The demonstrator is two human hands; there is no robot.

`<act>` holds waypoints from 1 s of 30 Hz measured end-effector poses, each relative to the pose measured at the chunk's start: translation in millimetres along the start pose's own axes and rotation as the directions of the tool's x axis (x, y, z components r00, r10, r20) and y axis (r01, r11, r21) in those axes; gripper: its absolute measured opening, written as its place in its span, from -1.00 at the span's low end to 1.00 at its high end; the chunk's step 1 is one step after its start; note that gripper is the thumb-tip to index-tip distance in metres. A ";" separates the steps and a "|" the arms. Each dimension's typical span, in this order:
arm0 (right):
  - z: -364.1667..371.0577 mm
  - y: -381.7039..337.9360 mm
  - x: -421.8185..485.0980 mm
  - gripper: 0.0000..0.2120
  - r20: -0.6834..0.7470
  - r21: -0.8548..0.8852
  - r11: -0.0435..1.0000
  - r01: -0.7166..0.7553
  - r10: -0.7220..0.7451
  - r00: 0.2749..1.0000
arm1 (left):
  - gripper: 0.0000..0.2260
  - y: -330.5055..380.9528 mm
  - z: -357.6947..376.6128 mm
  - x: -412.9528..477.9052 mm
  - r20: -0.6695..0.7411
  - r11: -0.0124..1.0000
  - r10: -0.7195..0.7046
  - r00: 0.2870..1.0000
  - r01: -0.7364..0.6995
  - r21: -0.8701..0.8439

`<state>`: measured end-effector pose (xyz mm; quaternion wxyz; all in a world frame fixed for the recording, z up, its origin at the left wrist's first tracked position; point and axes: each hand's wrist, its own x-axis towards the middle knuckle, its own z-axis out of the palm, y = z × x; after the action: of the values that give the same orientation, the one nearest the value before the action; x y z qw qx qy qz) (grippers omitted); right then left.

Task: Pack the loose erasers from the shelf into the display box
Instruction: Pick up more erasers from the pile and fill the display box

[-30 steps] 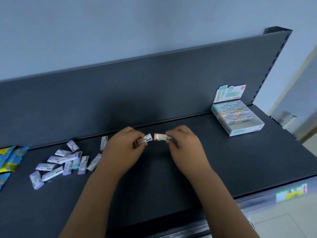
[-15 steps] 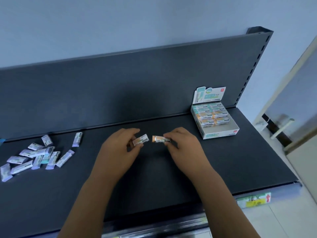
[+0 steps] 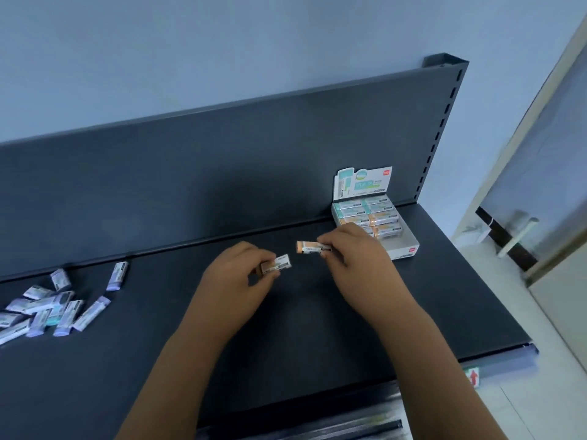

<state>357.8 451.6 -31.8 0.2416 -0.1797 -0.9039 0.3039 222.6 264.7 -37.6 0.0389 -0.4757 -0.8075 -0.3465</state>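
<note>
My left hand (image 3: 236, 277) pinches an orange eraser (image 3: 279, 263) in a white sleeve, a little above the dark shelf (image 3: 301, 328). My right hand (image 3: 352, 262) holds a second orange eraser (image 3: 309, 248) by one end, just left of the display box (image 3: 408, 247). The box stands open at the back right with its printed lid up, and rows of green and orange erasers lie inside. A heap of several loose purple and white erasers (image 3: 57, 311) lies at the far left of the shelf, with one single eraser (image 3: 117, 275) apart from it near the back panel.
The shelf's dark back panel (image 3: 222, 173) rises behind everything. Its front edge carries a price rail with a label (image 3: 473, 377). A door and pale floor (image 3: 540, 249) are on the right past the shelf's end.
Both hands have shifted right toward the display box, the right one faster, so the two erasers are farther apart. The view has swung right, pushing the loose heap to the left edge.
</note>
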 end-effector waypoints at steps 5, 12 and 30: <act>-36.2 26.7 18.4 -0.77 0.026 -0.040 0.999 0.037 -0.036 0.999 | -0.70 31.9 30.9 27.7 -0.051 0.999 -0.031 0.998 0.031 -0.010; -81.9 80.8 43.4 -0.74 0.050 -0.096 0.995 0.025 -0.020 0.999 | -0.76 69.2 72.6 72.1 -0.035 0.998 -0.020 0.999 0.022 0.057; -106.6 139.9 67.4 -0.78 0.174 -0.082 0.997 -0.003 0.018 0.985 | -0.76 86.8 126.7 111.8 0.021 0.986 -0.095 0.995 0.091 0.140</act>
<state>385.7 637.7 -24.3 0.1521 -0.1668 -0.9323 0.2826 264.6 449.9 -44.2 0.0446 -0.4382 -0.8516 -0.2842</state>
